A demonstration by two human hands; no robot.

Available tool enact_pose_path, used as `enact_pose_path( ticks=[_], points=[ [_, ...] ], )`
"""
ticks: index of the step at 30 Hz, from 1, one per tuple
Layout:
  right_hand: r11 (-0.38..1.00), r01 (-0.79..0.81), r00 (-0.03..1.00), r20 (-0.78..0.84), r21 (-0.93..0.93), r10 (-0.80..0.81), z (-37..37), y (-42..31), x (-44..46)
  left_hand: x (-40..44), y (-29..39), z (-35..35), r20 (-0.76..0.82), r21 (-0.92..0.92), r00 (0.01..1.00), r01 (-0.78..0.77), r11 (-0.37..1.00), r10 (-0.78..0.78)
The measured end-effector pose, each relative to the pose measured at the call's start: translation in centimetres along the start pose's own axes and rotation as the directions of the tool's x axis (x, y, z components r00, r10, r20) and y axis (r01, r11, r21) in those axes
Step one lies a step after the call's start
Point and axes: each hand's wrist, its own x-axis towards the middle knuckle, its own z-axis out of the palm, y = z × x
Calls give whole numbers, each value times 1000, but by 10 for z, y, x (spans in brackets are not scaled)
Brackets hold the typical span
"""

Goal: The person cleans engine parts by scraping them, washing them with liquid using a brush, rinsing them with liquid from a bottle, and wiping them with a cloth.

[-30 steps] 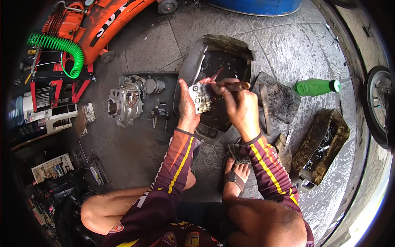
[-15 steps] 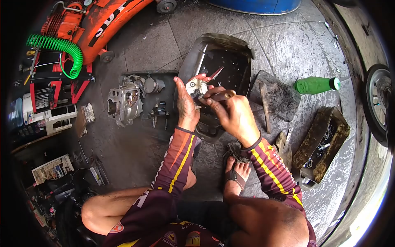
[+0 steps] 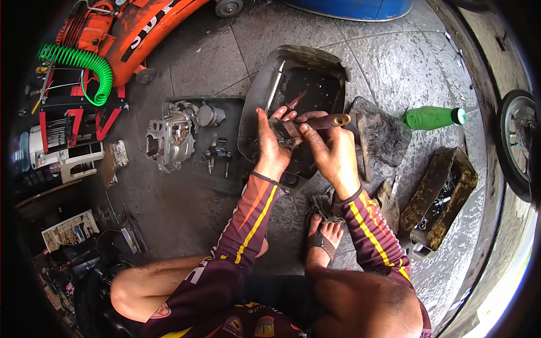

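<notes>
A brush with a brown wooden handle is in my right hand, the fingers closed round it. Its dark bristles lie over the palm side of my left hand. That hand is palm up, thumb raised and fingers curled around a small silvery metal part, which the brush now mostly hides. Both hands are over the near side of a dark pan holding dark liquid. A thin red piece shows in the pan beyond my left fingertips.
Left of the pan, a tray bears an engine casing, a piston and small parts. To the right are a blackened slab, a green bottle and a grimy metal box. An orange compressor stands far left.
The brush and my right hand have shifted slightly right and upward, the handle swinging up. My left hand has moved right, and the metal part it showed is now covered by the bristles.
</notes>
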Motion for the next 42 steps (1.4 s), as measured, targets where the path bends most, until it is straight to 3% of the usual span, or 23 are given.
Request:
enact_pose_path(
  ticks=[2,3,5,7,8,9,12,13,15,18,19,21,23,26,27,28,29,31,33,35,37,40,42],
  points=[
    [1000,-15,999,38,5,14,-2,4,0,-12,11,10,214,-299,970,181,937,-119],
    [1000,-27,997,76,10,26,-5,6,0,-12,13,9,212,-298,970,180,937,-119],
    [998,-37,988,150,-48,44,-12,8,3,-12,16,8,373,-304,925,199,932,-76],
    [995,84,991,108,-53,-78,-12,9,12,-8,18,2,431,-319,902,167,933,-15],
    [996,85,996,-4,-23,-85,-11,6,15,-7,15,0,411,-293,911,177,940,-44],
    [985,117,991,-48,-125,-124,-13,1,20,-11,16,2,388,-266,919,190,945,-75],
    [974,199,978,87,-109,-190,-8,-8,15,-5,16,2,332,-274,943,75,959,21],
    [980,192,970,162,-59,-181,-7,-11,5,-2,18,1,346,-361,937,89,928,45],
    [967,237,936,291,-97,-200,-7,-5,-2,-1,22,-2,326,-347,945,97,933,23],
    [985,147,988,52,-94,-143,-8,-10,15,-13,19,3,321,-296,947,98,950,3],
    [997,52,998,-27,-65,-54,-5,-1,16,-16,19,5,285,-263,958,74,962,4],
    [984,165,979,133,-71,-154,-11,-6,11,-11,21,4,285,-246,958,57,968,16],
    [973,229,925,310,5,-219,-8,0,-2,-2,22,-4,293,-374,956,127,919,-13],
    [976,210,936,299,-56,-184,-11,-3,4,-4,21,-10,388,-348,921,183,920,-36],
    [987,148,981,137,-68,-137,-9,2,12,-5,23,-9,459,-316,887,211,925,-45],
    [994,86,996,-31,-69,-88,-7,5,16,-11,23,0,354,-261,932,178,949,-77],
    [993,95,995,-35,-68,-97,-7,4,15,-10,24,0,361,-258,930,173,950,-71],
    [981,182,983,41,-73,-180,-8,0,3,-3,22,-2,340,-291,940,103,951,2],
    [996,80,996,24,29,-81,-13,-7,-12,7,26,-5,288,-329,954,13,944,87],
    [969,169,984,81,-181,-157,-19,-4,-21,4,38,1,250,-337,955,-68,939,159],
    [968,101,969,244,-228,-44,-22,10,-30,0,47,6,307,-373,936,-47,927,170],
    [950,179,925,372,-256,-74,-26,7,-40,-2,57,13,388,-179,902,-129,975,190],
    [976,133,972,216,-173,-94,-43,-9,-46,1,61,13,425,-52,884,-191,980,194]
  ],
)
